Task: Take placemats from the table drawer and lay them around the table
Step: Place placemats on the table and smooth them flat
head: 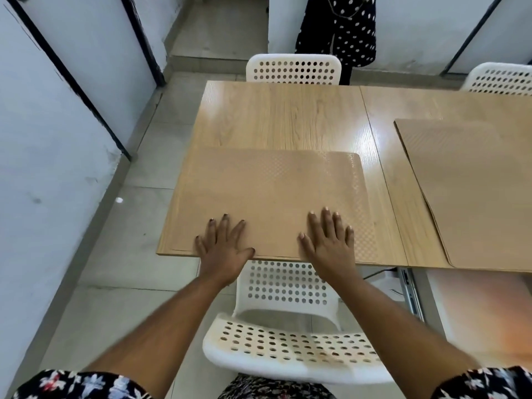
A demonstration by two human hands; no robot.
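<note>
A tan textured placemat (267,194) lies flat on the near left part of the wooden table (282,116), its front edge along the table's edge. My left hand (223,243) rests flat on the mat's near edge, fingers spread. My right hand (329,240) lies flat on the mat too, a little to the right, fingers apart. Neither hand grips anything. Several more placemats (472,191) sit stacked on the right part of the table. The open drawer (475,300) shows under the table at the right.
A white perforated chair (288,341) stands between me and the table. Two more white chairs (293,69) (501,79) stand at the far side. A person in a dotted dark garment (339,30) stands beyond. A wall (57,139) runs along the left.
</note>
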